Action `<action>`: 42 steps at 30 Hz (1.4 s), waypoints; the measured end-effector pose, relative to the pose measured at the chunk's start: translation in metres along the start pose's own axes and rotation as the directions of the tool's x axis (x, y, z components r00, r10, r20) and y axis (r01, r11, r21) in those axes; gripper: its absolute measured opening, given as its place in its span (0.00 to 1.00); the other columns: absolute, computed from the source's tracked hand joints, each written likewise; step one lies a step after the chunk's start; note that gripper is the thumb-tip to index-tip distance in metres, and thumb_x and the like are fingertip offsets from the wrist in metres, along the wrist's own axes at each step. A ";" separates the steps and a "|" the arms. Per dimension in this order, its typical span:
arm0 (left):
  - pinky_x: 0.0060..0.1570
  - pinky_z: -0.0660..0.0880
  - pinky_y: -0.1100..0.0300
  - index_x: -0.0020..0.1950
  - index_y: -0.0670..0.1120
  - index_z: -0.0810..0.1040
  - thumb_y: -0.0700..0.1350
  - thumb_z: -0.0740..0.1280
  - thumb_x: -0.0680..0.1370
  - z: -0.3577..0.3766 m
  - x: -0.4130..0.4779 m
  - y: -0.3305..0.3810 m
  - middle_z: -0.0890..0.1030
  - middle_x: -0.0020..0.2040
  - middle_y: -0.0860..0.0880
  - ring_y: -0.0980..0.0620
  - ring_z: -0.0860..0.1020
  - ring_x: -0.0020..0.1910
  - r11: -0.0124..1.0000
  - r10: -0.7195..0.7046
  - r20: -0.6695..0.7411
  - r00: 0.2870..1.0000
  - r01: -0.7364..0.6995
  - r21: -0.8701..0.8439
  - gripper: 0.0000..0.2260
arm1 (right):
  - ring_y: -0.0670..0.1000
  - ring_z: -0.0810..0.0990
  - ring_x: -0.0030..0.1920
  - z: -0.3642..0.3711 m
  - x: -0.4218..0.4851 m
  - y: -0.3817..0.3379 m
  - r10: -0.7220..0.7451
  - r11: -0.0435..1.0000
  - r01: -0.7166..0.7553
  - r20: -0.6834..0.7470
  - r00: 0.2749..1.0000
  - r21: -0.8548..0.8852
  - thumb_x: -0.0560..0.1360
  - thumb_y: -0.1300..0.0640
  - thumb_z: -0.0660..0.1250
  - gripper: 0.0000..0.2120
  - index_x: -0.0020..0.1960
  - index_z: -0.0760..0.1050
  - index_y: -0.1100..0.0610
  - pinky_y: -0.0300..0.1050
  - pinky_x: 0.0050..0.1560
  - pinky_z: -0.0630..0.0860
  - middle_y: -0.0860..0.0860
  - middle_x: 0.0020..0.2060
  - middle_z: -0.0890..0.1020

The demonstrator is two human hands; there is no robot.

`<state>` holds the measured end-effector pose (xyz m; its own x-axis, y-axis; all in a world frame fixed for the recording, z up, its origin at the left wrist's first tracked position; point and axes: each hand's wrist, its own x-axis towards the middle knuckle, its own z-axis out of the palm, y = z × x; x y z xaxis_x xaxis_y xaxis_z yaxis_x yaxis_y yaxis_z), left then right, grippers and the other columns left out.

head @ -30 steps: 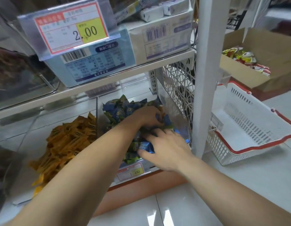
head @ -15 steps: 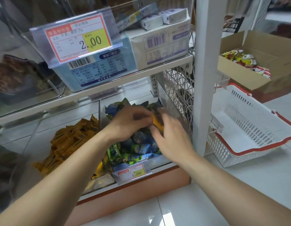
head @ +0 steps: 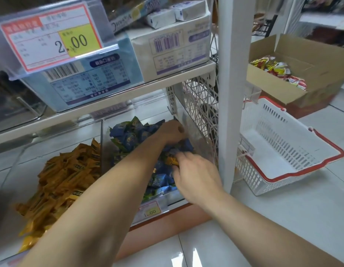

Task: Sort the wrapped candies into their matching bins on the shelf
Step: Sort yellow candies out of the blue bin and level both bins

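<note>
Left hand (head: 170,132) has pushed further back since half a second ago, from the middle of the pile to the right rear corner of the clear bin (head: 201,137); right hand (head: 196,176) has dropped slightly toward the front. Both bare forearms run in from the lower edge, the left crossing over the bin's front wall. Right hand sits palm down over the near part of the pile, fingers curled and pinching one orange-wrapped candy (head: 171,161) at their tips, just above the blue wrappers. Left hand's knuckles show, fingers bent down into the pile and hidden; cannot tell whether they grip anything. Blue-wrapped candies (head: 132,132) fill this bin, a few green ones mixed in at the front. Small price tag (head: 151,210) is clipped to its front. In the bin to its left (head: 19,157) lies a heap of orange candies (head: 67,176). Above, a white shelf (head: 128,97) carries a blue box (head: 86,81) and a white box (head: 177,53), with a large price tag (head: 51,37) reading 2.00. Right of the white post (head: 232,93) a white basket (head: 294,143) with a red rim stands on the floor; beyond it is a cardboard box (head: 273,85) holding red-and-yellow packets (head: 277,70).
</note>
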<state>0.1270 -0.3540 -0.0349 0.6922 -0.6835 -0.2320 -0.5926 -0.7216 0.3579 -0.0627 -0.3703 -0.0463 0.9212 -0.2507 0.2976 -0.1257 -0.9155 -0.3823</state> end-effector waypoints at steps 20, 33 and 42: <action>0.41 0.70 0.74 0.48 0.58 0.85 0.52 0.72 0.76 -0.052 -0.107 -0.012 0.83 0.40 0.60 0.63 0.79 0.42 0.960 0.157 -0.270 0.950 -0.211 -0.185 0.03 | 0.41 0.68 0.49 -0.009 0.011 -0.003 0.243 0.832 -0.081 -0.229 0.943 0.549 0.82 0.55 0.61 0.08 0.58 0.74 0.56 0.35 0.47 0.62 0.48 0.55 0.73; 0.52 0.74 0.59 0.52 0.52 0.84 0.48 0.69 0.78 -0.040 -0.060 0.001 0.85 0.49 0.55 0.57 0.81 0.48 0.958 0.100 -0.321 0.942 -0.177 -0.224 0.06 | 0.55 0.77 0.50 -0.005 0.009 0.002 0.157 0.939 -0.120 -0.089 0.984 0.322 0.82 0.56 0.60 0.08 0.59 0.74 0.56 0.46 0.44 0.68 0.52 0.50 0.76; 0.54 0.74 0.49 0.58 0.50 0.79 0.53 0.66 0.79 -0.001 0.011 -0.019 0.78 0.57 0.46 0.44 0.72 0.58 0.947 0.093 -0.078 0.993 -0.064 0.314 0.11 | 0.57 0.78 0.52 0.002 0.008 0.004 0.101 0.974 -0.086 -0.063 0.993 0.210 0.81 0.57 0.61 0.12 0.64 0.73 0.57 0.47 0.45 0.69 0.54 0.54 0.77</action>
<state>0.1461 -0.3477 -0.0437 0.6643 -0.7367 -0.1266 -0.7349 -0.6746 0.0697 -0.0552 -0.3750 -0.0469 0.8786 -0.3616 0.3119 -0.1243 -0.8038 -0.5818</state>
